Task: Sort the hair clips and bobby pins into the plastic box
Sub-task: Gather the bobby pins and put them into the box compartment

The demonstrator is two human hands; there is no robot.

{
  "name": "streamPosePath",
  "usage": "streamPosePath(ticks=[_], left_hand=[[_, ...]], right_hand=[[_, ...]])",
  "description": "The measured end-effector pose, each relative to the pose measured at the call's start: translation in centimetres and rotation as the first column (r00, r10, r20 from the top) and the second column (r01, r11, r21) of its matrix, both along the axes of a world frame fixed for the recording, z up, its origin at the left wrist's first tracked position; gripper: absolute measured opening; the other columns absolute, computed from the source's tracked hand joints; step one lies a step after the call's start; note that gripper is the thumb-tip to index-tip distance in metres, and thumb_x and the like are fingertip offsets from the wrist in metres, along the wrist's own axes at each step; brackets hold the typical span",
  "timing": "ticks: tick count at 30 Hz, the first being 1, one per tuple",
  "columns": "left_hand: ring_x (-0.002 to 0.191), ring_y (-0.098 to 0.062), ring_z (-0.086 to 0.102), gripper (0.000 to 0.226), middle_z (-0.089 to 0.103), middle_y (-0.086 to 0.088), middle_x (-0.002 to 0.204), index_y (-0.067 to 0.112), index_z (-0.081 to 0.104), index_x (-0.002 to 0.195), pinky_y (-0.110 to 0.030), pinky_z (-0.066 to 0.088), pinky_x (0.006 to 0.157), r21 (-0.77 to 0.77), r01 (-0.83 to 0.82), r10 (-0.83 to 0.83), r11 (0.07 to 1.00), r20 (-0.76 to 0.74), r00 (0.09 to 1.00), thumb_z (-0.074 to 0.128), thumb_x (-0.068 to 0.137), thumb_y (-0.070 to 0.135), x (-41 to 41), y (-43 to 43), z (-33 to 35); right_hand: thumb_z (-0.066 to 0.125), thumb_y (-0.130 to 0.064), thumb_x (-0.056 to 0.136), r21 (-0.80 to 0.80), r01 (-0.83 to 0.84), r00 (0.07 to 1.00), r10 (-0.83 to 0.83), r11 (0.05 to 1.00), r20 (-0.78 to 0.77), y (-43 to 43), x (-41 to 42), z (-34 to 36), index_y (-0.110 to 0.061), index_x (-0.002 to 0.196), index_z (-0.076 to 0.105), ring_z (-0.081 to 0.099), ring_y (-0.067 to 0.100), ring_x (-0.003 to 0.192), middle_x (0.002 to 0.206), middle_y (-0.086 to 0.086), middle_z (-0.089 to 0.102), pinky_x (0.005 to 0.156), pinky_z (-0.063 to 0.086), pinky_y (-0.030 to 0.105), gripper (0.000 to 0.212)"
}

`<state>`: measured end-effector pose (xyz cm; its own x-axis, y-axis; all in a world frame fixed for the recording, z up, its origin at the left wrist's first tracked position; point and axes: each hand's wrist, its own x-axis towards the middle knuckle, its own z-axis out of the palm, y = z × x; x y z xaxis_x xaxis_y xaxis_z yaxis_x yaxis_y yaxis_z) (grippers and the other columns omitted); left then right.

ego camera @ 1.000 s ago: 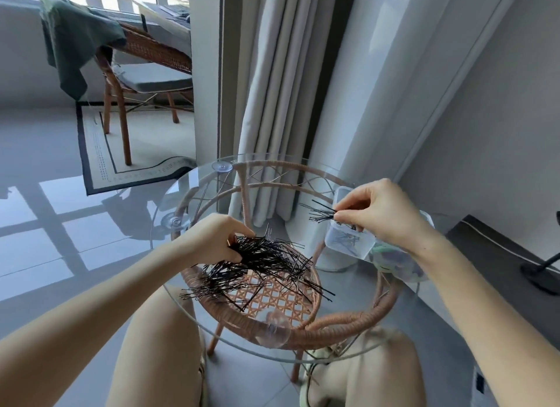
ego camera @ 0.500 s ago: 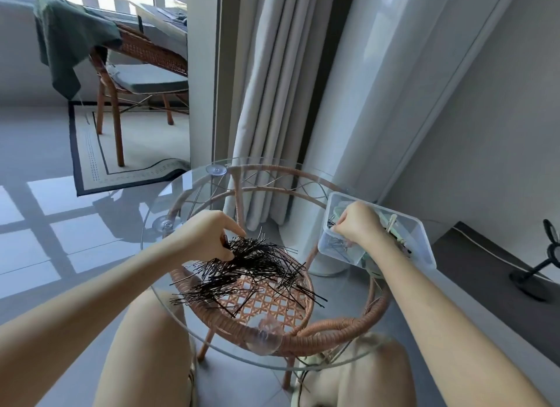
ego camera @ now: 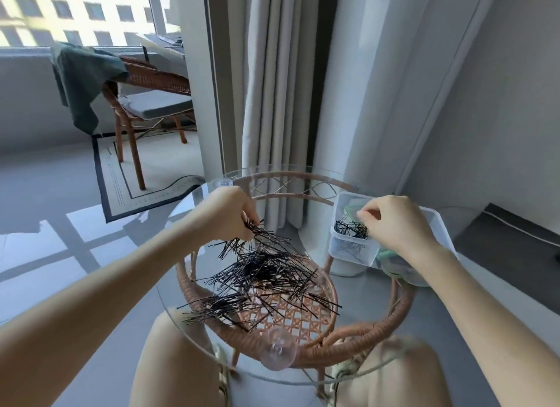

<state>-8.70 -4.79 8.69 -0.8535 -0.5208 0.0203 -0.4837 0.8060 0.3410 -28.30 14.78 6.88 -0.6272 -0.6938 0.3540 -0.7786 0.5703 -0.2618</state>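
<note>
Left hand (ego camera: 224,217) sat at the far edge of the pin pile (ego camera: 266,276), centre frame on the glass table (ego camera: 360,297). Its fingers (ego camera: 250,217) were curled, pinching a few pins at the pile's top. Right hand (ego camera: 397,225) hovered over the box (ego camera: 348,252), right of centre on the table. Its fingers (ego camera: 368,212) were curled, thumb and forefinger tips pinched together; we couldn't tell whether they gripped any pin. A small black pin bunch (ego camera: 351,228) lay in the box's left end, just beside those fingertips. We saw green items (ego camera: 391,255) in the box too, partly hidden by the hand, too unclear to name. Upper left: chair (ego camera: 151,109) with a green cloth (ego camera: 81,76) draped over it. Curtain (ego camera: 272,88) at top centre.
</note>
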Motion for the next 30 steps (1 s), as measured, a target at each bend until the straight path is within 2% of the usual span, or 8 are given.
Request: streamPosePath(ticks=[4, 8, 13, 17, 20, 23, 27, 30], left_hand=[[0.053, 0.006, 0.052, 0.027, 0.057, 0.017, 0.06, 0.025, 0.075, 0.089, -0.004, 0.04, 0.047, -0.055, -0.007, 0.007, 0.998, 0.01, 1.0, 0.078, 0.064, 0.018, -1.3, 0.7, 2.1], [0.059, -0.009, 0.062, 0.024, 0.066, 0.01, 0.067, 0.025, 0.075, 0.088, -0.012, 0.043, 0.051, -0.094, -0.001, 0.003, 0.996, 0.013, 1.0, 0.075, 0.066, 0.017, -2.9, 1.7, 4.2], [0.057, -0.007, 0.056, 0.023, 0.064, 0.011, 0.068, 0.023, 0.075, 0.089, -0.011, 0.04, 0.045, -0.177, 0.053, -0.049, 0.983, 0.022, 0.999, 0.074, 0.067, 0.016, -6.1, 3.6, 6.8], [0.067, -0.016, 0.059, 0.021, 0.069, 0.001, 0.077, 0.017, 0.075, 0.089, -0.023, 0.05, 0.056, -0.278, 0.096, -0.09, 0.956, 0.033, 0.995, 0.067, 0.071, 0.011, -10.2, 5.8, 7.7], [0.071, -0.022, 0.059, 0.019, 0.064, -0.001, 0.069, 0.01, 0.072, 0.089, -0.029, 0.052, 0.065, -0.354, 0.156, -0.111, 0.922, 0.143, 0.983, 0.066, 0.071, 0.01, -14.1, 7.6, 7.3], [0.072, -0.025, 0.055, 0.011, 0.065, -0.006, 0.084, 0.006, 0.061, 0.074, -0.032, 0.047, 0.06, -0.349, 0.207, -0.1, 0.914, 0.302, 0.948, 0.07, 0.07, 0.011, -17.7, 9.0, 5.7], [0.087, -0.027, 0.059, 0.03, 0.064, -0.008, 0.102, 0.001, 0.059, 0.103, -0.032, 0.043, 0.062, -0.284, 0.187, -0.087, 0.94, 0.329, 0.94, 0.067, 0.074, 0.006, -21.2, 9.8, 1.8], [0.094, -0.029, 0.062, 0.03, 0.064, -0.011, 0.112, -0.001, 0.057, 0.108, -0.032, 0.042, 0.061, -0.245, 0.15, -0.069, 0.958, 0.312, 0.947, 0.058, 0.078, 0.001, -22.3, 10.1, -0.5]], right_hand=[[0.054, -0.019, 0.084, -0.091, -0.04, 0.999, 0.042, 0.995, 0.015, 0.8, 0.1, 0.4, -0.007, 0.069, 0.069, 0.061, 0.029, 0.067, 0.068, 0.009, 0.069, 0.061, 0.051, 0.034, 0.024], [0.055, -0.022, 0.084, -0.147, -0.055, 0.998, 0.059, 0.988, 0.025, 1.8, 0.0, 0.9, -0.01, 0.07, 0.069, 0.063, 0.028, 0.067, 0.067, 0.009, 0.07, 0.062, 0.053, 0.037, 0.024], [0.057, -0.022, 0.086, -0.225, -0.045, 0.998, 0.053, 0.973, 0.028, 3.4, -0.7, 1.2, -0.015, 0.066, 0.067, 0.058, 0.017, 0.056, 0.058, 0.0, 0.065, 0.046, 0.038, 0.022, 0.024], [0.057, -0.024, 0.086, -0.247, -0.032, 0.999, 0.041, 0.968, 0.033, 4.4, -1.2, 1.3, -0.013, 0.07, 0.07, 0.063, 0.022, 0.059, 0.059, 0.001, 0.067, 0.056, 0.049, 0.029, 0.023], [0.057, -0.025, 0.086, -0.244, -0.019, 0.999, 0.027, 0.97, 0.027, 5.1, -1.6, 1.1, -0.011, 0.073, 0.071, 0.064, 0.021, 0.062, 0.064, 0.002, 0.07, 0.063, 0.052, 0.03, 0.024], [0.059, -0.025, 0.086, -0.255, -0.023, 0.998, 0.039, 0.967, 0.059, 5.6, -1.6, 0.8, -0.014, 0.071, 0.071, 0.062, 0.018, 0.057, 0.06, -0.002, 0.068, 0.057, 0.049, 0.028, 0.022], [0.057, -0.028, 0.084, -0.251, 0.013, 0.997, 0.005, 0.968, 0.073, 6.1, -1.6, 0.5, -0.022, 0.047, 0.047, 0.039, 0.01, 0.044, 0.04, -0.006, 0.04, 0.043, 0.03, 0.024, 0.039], [0.057, -0.027, 0.087, -0.209, 0.03, 0.993, -0.005, 0.978, 0.116, 6.5, -1.7, 0.2, -0.013, 0.057, 0.059, 0.036, 0.016, 0.045, 0.042, -0.003, 0.039, 0.044, 0.031, 0.027, 0.032]])
